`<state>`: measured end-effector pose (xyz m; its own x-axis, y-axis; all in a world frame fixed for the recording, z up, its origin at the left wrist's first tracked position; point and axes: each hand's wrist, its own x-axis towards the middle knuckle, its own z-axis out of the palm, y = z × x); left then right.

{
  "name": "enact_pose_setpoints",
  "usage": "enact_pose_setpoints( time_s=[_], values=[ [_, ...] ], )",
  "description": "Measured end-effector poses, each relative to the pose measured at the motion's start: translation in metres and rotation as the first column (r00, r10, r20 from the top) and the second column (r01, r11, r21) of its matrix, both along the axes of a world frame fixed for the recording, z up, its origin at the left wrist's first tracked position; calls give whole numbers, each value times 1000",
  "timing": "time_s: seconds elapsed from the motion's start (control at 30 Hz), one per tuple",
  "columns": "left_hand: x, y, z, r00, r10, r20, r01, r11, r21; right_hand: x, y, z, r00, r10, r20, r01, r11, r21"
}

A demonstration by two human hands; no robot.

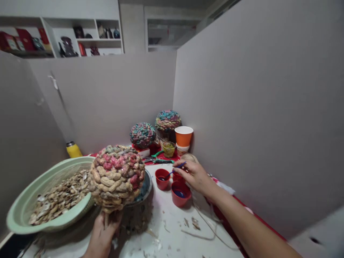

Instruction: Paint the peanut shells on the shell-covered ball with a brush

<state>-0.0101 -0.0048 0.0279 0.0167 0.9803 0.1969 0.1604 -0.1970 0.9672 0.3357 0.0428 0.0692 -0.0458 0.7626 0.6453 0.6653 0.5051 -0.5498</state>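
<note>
My left hand (pixel 103 231) is closed round the stem under a ball covered in peanut shells (pixel 114 182). The ball is held upright, mostly tan, with pink and red patches on its top and right side and some grey-green at the crown. In my right hand (pixel 199 179) a thin blue-handled brush (pixel 174 169) is pinched, its lower end inside a small red cup (pixel 162 184) of dark liquid. Nearer to me stands another red cup (pixel 181 203) with blue liquid. A third red cup (pixel 176 177) is partly hidden behind it and my fingers.
At left stands a pale green basket (pixel 18 216) of peanut shells, beside a bowl (pixel 148 188) partly behind the ball. Two coloured shell balls (pixel 142 135), green-handled pruning shears (pixel 163 161) and an orange paper cup (pixel 184 138) are at the back. Grey partitions (pixel 255 107) surround the table.
</note>
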Motion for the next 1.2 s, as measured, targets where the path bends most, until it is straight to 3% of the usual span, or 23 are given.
enact_pose_setpoints(
  time_s=[0.13,0.27,0.6,0.77,0.97,1.2],
  values=[
    [-4,3,6,997,66,-48,-64,997,42,-3,0,-4,999,-38,17,38,999,-26],
    [-6,4,5,997,25,-71,-24,1000,20,-9,-2,-5,998,-44,42,46,998,-32],
    [-1,-2,5,996,-3,86,5,1000,-17,-16,-7,-10,993,56,103,-54,998,-21],
    [8,-4,0,986,19,165,-17,1000,-13,-16,-6,-13,992,39,122,-30,997,-75],
    [9,1,-7,984,-31,178,36,999,-24,-21,-7,-8,995,69,-79,-80,985,-154],
    [6,6,-20,991,-12,133,11,1000,6,-11,-4,-2,948,-69,-312,21,987,-157]
  ],
)
